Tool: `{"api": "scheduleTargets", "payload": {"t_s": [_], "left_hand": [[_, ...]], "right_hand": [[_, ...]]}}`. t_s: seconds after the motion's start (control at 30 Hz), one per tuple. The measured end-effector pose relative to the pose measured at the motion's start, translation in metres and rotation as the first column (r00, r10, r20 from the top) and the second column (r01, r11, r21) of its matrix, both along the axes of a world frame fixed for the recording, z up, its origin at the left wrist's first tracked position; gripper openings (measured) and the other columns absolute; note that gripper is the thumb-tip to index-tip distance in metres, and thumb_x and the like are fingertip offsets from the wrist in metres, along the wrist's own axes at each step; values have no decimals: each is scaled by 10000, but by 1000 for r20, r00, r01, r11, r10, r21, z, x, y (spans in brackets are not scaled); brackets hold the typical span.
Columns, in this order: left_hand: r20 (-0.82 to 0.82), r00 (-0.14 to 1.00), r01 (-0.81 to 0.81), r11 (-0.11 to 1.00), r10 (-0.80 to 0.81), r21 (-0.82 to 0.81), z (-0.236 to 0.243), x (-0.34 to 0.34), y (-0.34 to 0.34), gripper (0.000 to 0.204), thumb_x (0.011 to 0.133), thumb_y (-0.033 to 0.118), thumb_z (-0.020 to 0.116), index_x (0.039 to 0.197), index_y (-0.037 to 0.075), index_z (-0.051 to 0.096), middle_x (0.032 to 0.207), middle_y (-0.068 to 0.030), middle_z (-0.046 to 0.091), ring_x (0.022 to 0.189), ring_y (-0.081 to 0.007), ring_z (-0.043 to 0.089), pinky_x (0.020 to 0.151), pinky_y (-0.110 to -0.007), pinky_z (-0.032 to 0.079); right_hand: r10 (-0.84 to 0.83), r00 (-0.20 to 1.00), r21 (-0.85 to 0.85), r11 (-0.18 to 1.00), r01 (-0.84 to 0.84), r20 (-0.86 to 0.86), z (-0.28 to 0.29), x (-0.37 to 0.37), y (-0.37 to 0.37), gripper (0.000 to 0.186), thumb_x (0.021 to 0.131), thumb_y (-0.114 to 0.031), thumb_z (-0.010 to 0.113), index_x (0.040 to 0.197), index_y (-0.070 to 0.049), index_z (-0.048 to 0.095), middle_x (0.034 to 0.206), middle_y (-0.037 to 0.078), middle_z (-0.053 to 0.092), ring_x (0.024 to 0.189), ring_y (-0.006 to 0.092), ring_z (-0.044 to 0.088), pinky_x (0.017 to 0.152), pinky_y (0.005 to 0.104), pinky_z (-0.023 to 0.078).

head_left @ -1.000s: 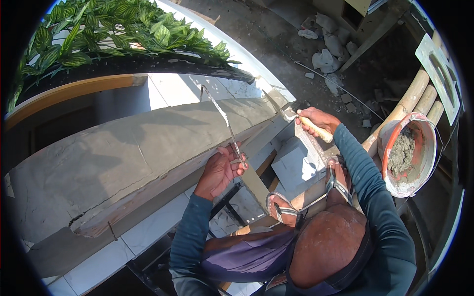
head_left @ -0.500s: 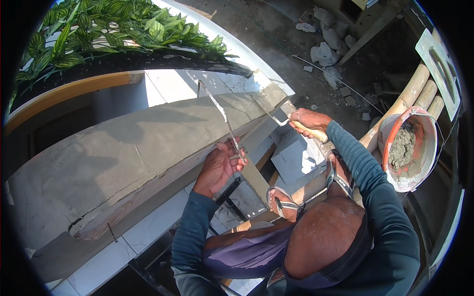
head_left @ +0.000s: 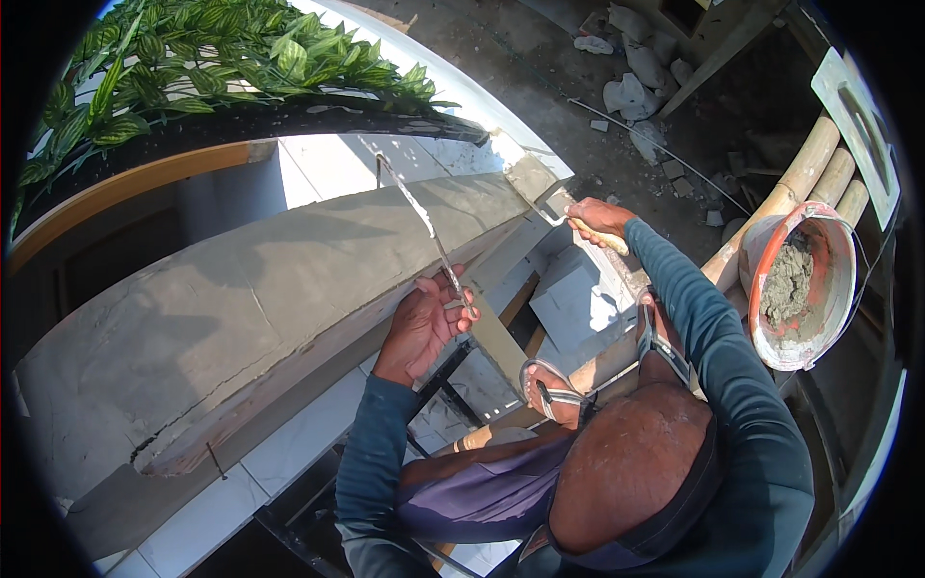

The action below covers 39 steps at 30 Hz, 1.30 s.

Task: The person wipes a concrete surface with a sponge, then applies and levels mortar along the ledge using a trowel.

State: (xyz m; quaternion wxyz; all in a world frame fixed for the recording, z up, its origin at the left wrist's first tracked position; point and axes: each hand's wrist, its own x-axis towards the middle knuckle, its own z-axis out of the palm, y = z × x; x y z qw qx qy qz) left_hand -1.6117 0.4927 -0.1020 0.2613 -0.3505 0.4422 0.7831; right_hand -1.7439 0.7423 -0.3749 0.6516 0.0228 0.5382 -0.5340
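My right hand (head_left: 599, 220) is wrapped round the pale handle of a trowel (head_left: 609, 239). The trowel's bent metal neck leads to a thin blade, seen nearly edge-on, at the far right end of a grey cement-covered ledge (head_left: 289, 255). At the ledge's near edge, the fingers of my left hand (head_left: 424, 328) curl round the lower end of a thin bent metal rod (head_left: 424, 217). Whitish cement cakes part of the rod, which slants across the ledge top; its far end bends down beyond the back edge. A long crack runs along the ledge's front left.
A bucket of wet cement (head_left: 814, 217) with an orange-red rim stands at the right, beside bamboo poles (head_left: 795, 183). A flat float (head_left: 853, 125) rests on the poles. Leafy plants (head_left: 231, 58) fill the upper left. White sacks (head_left: 631, 96) and rubble lie beyond.
My right hand and the trowel have moved slightly away from me, bringing the blade closer to the ledge's far right corner. My left hand keeps its grip on the rod.
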Motion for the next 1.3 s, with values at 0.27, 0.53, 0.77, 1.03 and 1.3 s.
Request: {"api": "scheduleTargets", "payload": {"t_s": [0.27,0.53,0.77,1.03,1.3], "left_hand": [[0,1000,18,1000,-18,-20,-1,-3,-1,659,957,492,447,1366,-18,364,1024,-138,582,864,-229,624,689,-285,498],[-19,999,-44,999,43,-11,-7,-11,4,603,945,470,496,1323,7,418,1018,-112,578,877,-217,610,710,-287,505],[-70,997,-22,996,16,-89,-19,-8,23,301,947,296,598,1109,57,511,925,-47,583,871,-170,620,685,-242,524],[-10,999,-44,918,44,-395,-24,-11,49,353,880,280,705,1068,63,498,918,-43,579,766,-144,648,627,-236,526],[51,989,145,856,-138,-497,6,-10,41,435,885,339,693,1125,38,491,895,-48,615,741,-111,644,635,-229,500]], "right_hand": [[35,991,-74,997,-26,131,65,3,18,380,961,-423,444,746,-111,459,544,-14,423,380,76,388,311,241,318],[-318,916,-201,907,369,245,138,35,52,366,957,-416,493,811,-81,481,581,3,460,392,74,420,312,235,351],[-602,757,-517,577,632,254,210,40,84,214,821,-112,623,943,-61,455,631,55,441,437,125,448,370,266,398],[-191,959,-396,913,96,-209,280,15,38,272,963,-285,518,887,-24,519,601,29,476,430,102,460,382,256,387],[-44,660,-248,944,-219,-750,245,-10,-16,393,950,-351,509,837,24,521,629,111,519,487,184,506,487,338,425]]}}
